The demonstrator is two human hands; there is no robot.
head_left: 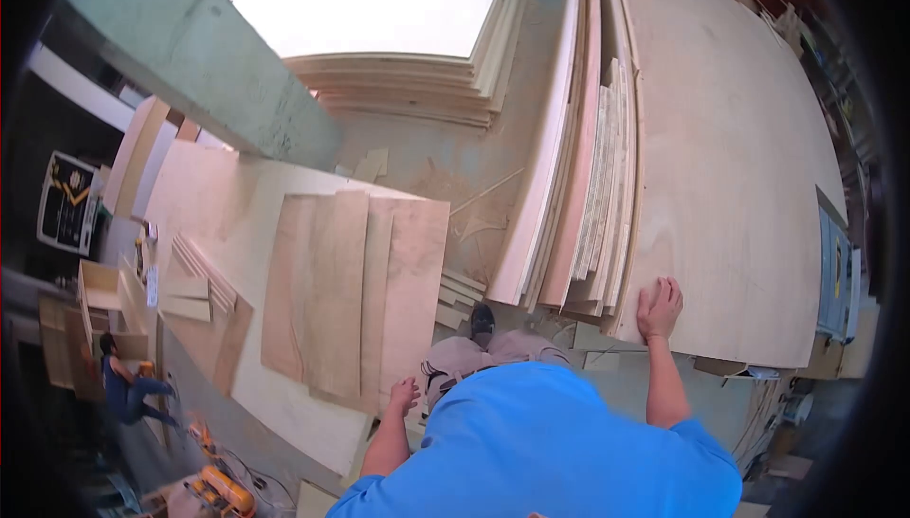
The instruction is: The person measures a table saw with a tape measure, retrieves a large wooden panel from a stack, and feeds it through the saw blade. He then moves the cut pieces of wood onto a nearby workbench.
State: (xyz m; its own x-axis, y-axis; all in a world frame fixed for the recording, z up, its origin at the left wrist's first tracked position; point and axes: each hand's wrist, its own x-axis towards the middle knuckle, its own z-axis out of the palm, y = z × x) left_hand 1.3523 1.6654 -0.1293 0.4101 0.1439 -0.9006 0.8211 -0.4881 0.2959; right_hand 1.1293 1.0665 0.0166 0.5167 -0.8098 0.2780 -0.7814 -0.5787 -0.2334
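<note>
My right hand (661,308) rests on a large plywood sheet (730,158) close to its near edge, fingers laid over the surface and no loose object in them. That sheet is the outermost of several panels standing on edge, with narrower plywood strips (604,186) packed beside it. My left hand (406,395) hangs beside my leg, fingers loosely bent and nothing visible in it. Nearest to it are thin plywood pieces (336,281) lying on a pale sheet (284,423).
A tall stack of plywood sheets (398,82) stands ahead, next to a green pillar (199,63). Offcuts (464,290) lie on the floor near my foot. At left, another person (133,381) is beside wooden boxes, with an orange tool (223,490) nearby. A blue cabinet (834,276) stands right.
</note>
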